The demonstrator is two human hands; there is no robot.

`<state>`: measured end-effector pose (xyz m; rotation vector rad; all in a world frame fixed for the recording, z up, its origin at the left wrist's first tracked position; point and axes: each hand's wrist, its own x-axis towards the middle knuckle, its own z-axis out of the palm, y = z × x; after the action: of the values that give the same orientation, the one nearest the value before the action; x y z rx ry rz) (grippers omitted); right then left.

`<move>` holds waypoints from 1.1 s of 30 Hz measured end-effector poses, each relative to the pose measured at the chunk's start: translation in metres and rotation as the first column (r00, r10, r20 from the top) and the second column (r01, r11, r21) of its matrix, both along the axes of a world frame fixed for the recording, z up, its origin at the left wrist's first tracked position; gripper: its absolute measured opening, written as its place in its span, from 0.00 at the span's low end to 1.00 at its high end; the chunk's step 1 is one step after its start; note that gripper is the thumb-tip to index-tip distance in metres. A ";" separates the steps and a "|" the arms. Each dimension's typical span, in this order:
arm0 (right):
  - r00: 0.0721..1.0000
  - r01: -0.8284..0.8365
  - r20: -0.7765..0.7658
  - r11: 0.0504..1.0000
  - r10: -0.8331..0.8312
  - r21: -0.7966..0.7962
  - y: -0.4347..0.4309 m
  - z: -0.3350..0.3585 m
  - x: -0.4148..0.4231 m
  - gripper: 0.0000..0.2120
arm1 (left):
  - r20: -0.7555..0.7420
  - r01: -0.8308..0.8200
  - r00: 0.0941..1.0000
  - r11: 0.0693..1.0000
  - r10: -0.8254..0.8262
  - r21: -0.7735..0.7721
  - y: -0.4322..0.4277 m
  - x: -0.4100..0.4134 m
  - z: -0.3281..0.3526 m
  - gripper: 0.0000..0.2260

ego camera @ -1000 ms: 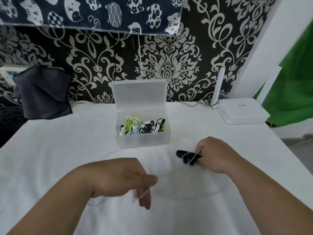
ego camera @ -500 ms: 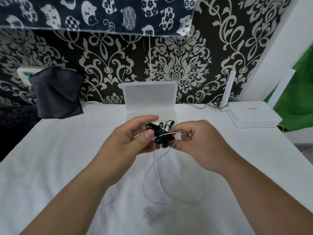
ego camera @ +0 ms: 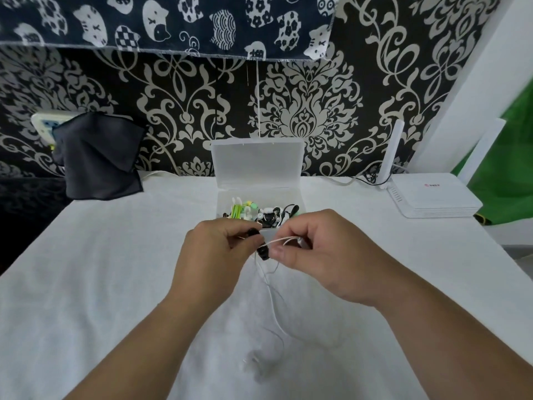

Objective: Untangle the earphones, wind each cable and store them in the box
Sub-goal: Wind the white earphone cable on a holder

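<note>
White earbuds (ego camera: 256, 360) are lying on the tablecloth (ego camera: 86, 284) at the near side, with their cable (ego camera: 274, 307) running slack up to the hands. A second ago the hands were spread apart low on the cloth; now they're meeting mid-air just in front of the box (ego camera: 259, 166). Left hand (ego camera: 213, 255) is curling round a black clip (ego camera: 264, 252). Right hand (ego camera: 326, 255) is pinching the cable between thumb and forefinger, right beside the clip. Looks like straightening is finishing and winding is starting. Box is sitting open, wound sets (ego camera: 259, 215) already inside. Router (ego camera: 432, 197), far right, is showing a red label, too small to read.
</note>
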<state>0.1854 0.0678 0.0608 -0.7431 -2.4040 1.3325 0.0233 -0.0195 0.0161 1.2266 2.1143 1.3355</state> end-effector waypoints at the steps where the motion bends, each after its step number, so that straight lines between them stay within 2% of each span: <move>1: 1.000 -0.005 -0.014 1.000 0.005 -0.011 0.000 0.001 0.000 0.06 | 0.015 -0.005 1.000 1.000 0.005 -0.015 0.000 0.000 0.000 0.07; 2: 1.000 -0.011 -0.008 1.000 0.011 -0.021 0.000 0.001 0.000 0.07 | 0.052 -0.011 0.999 1.000 0.012 -0.019 0.000 0.001 0.000 0.06; 4: 0.998 -0.030 0.061 0.999 0.033 -0.036 0.000 0.002 0.000 0.10 | 0.224 -0.038 0.974 0.999 0.030 0.028 0.001 0.003 0.001 0.06; 7: 0.971 -0.071 0.220 0.994 0.089 -0.086 0.000 0.004 0.002 0.15 | 0.512 -0.160 0.854 0.983 0.091 0.093 0.002 0.000 -0.001 0.05; 10: 0.937 -0.088 0.327 0.988 0.124 -0.124 -0.001 0.006 0.005 0.17 | 0.620 -0.250 0.772 0.964 0.141 0.092 0.004 -0.007 -0.003 0.05; 13: 0.925 -0.064 0.368 0.993 0.097 -0.101 -0.003 0.007 0.004 0.24 | 0.613 -0.251 0.777 0.963 0.143 0.094 0.005 -0.009 -0.004 0.06; 15: 0.937 -0.050 0.342 0.995 0.076 -0.086 -0.004 0.008 0.002 0.24 | 0.585 -0.204 0.804 0.974 0.107 0.102 0.005 -0.007 -0.004 0.06; 18: 0.964 0.068 0.256 0.997 -0.072 0.022 0.000 0.005 -0.001 0.16 | 0.571 -0.061 0.821 0.991 -0.020 0.122 0.003 -0.002 -0.001 0.08; 20: 0.970 0.163 0.178 0.986 -0.165 0.023 0.002 0.004 -0.001 0.08 | 0.556 -0.002 0.828 0.992 -0.069 0.126 0.003 0.001 0.001 0.09; 22: 0.972 0.208 0.117 0.978 -0.204 -0.015 0.003 0.002 0.000 0.05 | 0.543 0.024 0.835 0.992 -0.089 0.125 0.002 0.002 0.002 0.09; 27: 0.979 0.204 0.010 0.978 -0.203 -0.048 0.004 0.002 0.001 0.06 | 0.501 0.094 0.855 0.990 -0.132 0.101 0.003 0.004 0.002 0.10; 30: 0.983 0.150 -0.087 0.980 -0.162 -0.134 0.004 0.003 0.002 0.07 | 0.494 0.112 0.858 0.989 -0.145 0.095 0.002 0.005 0.002 0.10; 33: 0.976 0.159 -0.129 0.977 -0.177 -0.140 0.006 0.001 0.002 0.07 | 0.582 0.126 0.793 0.984 -0.177 0.127 0.001 0.006 0.004 0.10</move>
<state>0.1872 0.0733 0.0617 -0.8364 -2.1113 1.4294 0.0297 -0.0184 0.0205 0.8280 1.4976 1.4976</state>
